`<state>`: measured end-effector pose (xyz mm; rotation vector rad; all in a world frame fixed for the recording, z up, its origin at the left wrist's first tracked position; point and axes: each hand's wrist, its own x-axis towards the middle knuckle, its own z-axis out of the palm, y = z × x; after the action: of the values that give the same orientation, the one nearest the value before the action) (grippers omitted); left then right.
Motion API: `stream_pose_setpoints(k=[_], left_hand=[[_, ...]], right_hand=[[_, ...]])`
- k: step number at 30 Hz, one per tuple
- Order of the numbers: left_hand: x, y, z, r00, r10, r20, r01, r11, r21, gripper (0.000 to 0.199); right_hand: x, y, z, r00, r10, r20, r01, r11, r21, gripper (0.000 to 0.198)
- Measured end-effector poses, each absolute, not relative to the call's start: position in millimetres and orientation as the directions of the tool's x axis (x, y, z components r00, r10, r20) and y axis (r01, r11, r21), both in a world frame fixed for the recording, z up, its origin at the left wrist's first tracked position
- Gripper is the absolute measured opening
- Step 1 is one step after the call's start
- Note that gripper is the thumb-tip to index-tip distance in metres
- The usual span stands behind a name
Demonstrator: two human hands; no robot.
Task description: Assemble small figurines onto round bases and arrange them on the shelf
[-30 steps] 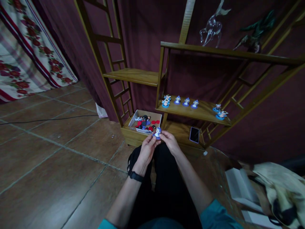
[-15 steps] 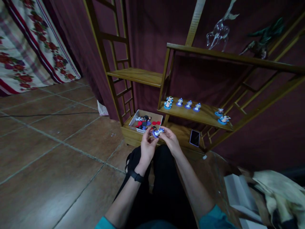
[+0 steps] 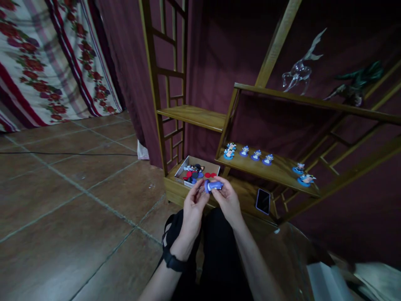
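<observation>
A brown tiled floor [image 3: 94, 234] spreads under everything, and a wooden shelf unit [image 3: 194, 118] stands on it in front of a dark purple curtain [image 3: 234, 46], with a floral cloth [image 3: 40, 71] hanging at far left. A clear glass animal [image 3: 299, 73] stands on the upper right shelf. Low on the unit, just beyond the hands, sits a shallow open box [image 3: 209, 164] of loose figures and red discs [image 3: 210, 175]; to its right, on the same low level, lies a phone [image 3: 263, 201]. The left hand [image 3: 191, 215], with a black band [image 3: 173, 260] at its wrist, and the right hand [image 3: 230, 205] meet above the person's knees. On the middle shelf, up and to the right of the hands, three purple-based figures [image 3: 256, 155] stand in a row between two groups of blue-based ones [image 3: 306, 179]. The smallest matter is at the fingertips: a purple figurine [image 3: 215, 185] lies on its side between the hands, long axis running left to right, its round base toward the left hand. The right hand is the nearer to its body, fingers closed on it. The left thumb and forefinger are parted around the base's edge; whether they press on it, I cannot tell.
</observation>
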<state>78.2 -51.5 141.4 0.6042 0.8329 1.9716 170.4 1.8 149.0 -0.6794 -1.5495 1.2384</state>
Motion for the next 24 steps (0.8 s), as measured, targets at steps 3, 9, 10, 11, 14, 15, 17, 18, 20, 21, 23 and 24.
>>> stream_pose_setpoints(k=[3, 9, 10, 11, 14, 15, 17, 18, 20, 21, 23, 24], left_hand=[[75, -51, 141, -0.439, 0.896, 0.067, -0.639, -0.364, 0.678, 0.042], [68, -55, 146, -0.489, 0.865, 0.107, -0.613, -0.428, 0.664, 0.044], [67, -57, 148, -0.492, 0.862, 0.120, -0.603, -0.438, 0.667, 0.044], [66, -58, 150, -0.494, 0.859, 0.133, -0.594, -0.446, 0.669, 0.044], [63, -62, 157, -0.500, 0.850, 0.164, -0.587, -0.472, 0.658, 0.038], [62, -63, 159, -0.497, 0.851, 0.172, -0.591, -0.477, 0.651, 0.036], [61, -65, 162, -0.482, 0.859, 0.175, -0.607, -0.471, 0.640, 0.033], [60, -66, 163, -0.473, 0.865, 0.170, -0.616, -0.462, 0.637, 0.032], [59, -68, 164, -0.458, 0.876, 0.152, -0.636, -0.442, 0.633, 0.032], [59, -68, 164, -0.451, 0.881, 0.141, -0.648, -0.433, 0.627, 0.032], [58, -68, 162, -0.441, 0.890, 0.115, -0.679, -0.415, 0.605, 0.033], [58, -68, 161, -0.436, 0.895, 0.097, -0.700, -0.405, 0.588, 0.032]], right_hand=[[166, -1, 152, -0.347, 0.824, 0.447, -0.036, 0.465, -0.885, 0.038], [161, -9, 159, -0.339, 0.756, 0.560, 0.065, 0.613, -0.788, 0.034], [161, -10, 161, -0.338, 0.752, 0.566, 0.068, 0.620, -0.782, 0.034], [160, -11, 162, -0.336, 0.750, 0.570, 0.068, 0.623, -0.779, 0.033], [159, -14, 166, -0.325, 0.748, 0.579, 0.055, 0.626, -0.778, 0.034], [158, -16, 168, -0.324, 0.745, 0.583, 0.053, 0.630, -0.775, 0.034], [158, -19, 172, -0.324, 0.730, 0.602, 0.065, 0.652, -0.756, 0.034], [158, -21, 175, -0.327, 0.719, 0.613, 0.083, 0.668, -0.739, 0.034], [158, -25, 179, -0.339, 0.685, 0.645, 0.132, 0.713, -0.689, 0.035], [158, -27, 180, -0.346, 0.667, 0.660, 0.158, 0.735, -0.660, 0.036], [156, -30, 183, -0.358, 0.639, 0.680, 0.210, 0.765, -0.609, 0.038], [154, -30, 183, -0.362, 0.635, 0.682, 0.236, 0.771, -0.592, 0.041]])
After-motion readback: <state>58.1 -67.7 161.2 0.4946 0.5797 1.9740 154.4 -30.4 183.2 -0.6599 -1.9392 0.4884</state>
